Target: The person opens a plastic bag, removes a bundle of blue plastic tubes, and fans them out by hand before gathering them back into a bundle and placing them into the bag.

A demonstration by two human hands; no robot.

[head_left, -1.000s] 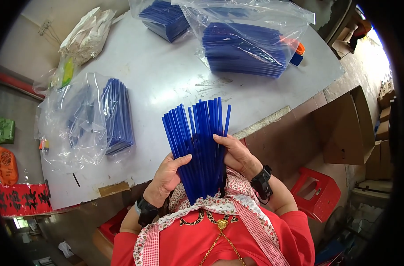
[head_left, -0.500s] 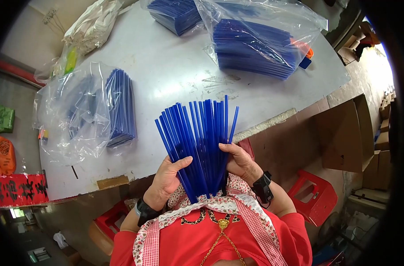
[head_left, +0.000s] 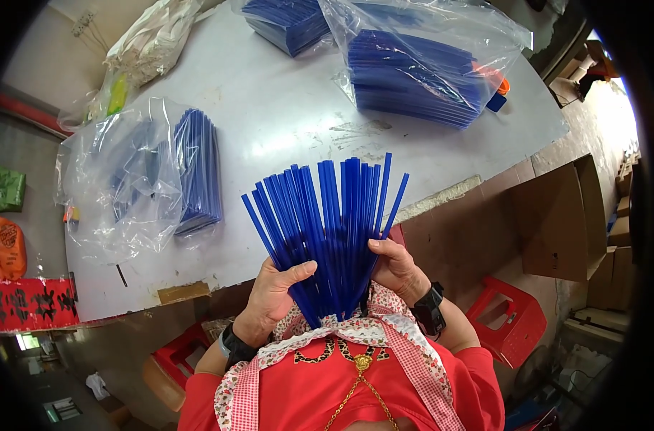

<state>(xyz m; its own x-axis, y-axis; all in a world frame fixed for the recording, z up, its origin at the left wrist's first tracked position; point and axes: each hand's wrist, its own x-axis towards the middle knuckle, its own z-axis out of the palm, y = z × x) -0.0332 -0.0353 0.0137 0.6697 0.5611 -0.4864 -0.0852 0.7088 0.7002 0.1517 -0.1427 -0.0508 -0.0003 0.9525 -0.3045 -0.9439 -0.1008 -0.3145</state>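
A fanned bundle of long, thin blue plastic strips (head_left: 333, 237) stands upright in front of my body. Its upper ends are spread apart, while the lower ends come together against my floral apron (head_left: 334, 332). On the bundle's left side my left hand (head_left: 273, 293) is closed around the strips, thumb across the front. My right hand (head_left: 399, 271) grips the opposite edge, its thumb near an outer strip that leans right. Most of the fingers of both hands are hidden behind the bundle.
Beyond my hands is a pale worktable (head_left: 269, 129). Clear bags with stacked blue strips lie at its left (head_left: 196, 172) and far right (head_left: 413, 82); another stack (head_left: 287, 29) is at the back. Right of me are a red stool (head_left: 510, 323) and an open cardboard box (head_left: 560, 219).
The bundle's top has fanned out wider, with the outer strips leaning farther left and right. My right hand has shifted slightly to the right; both hands keep their hold.
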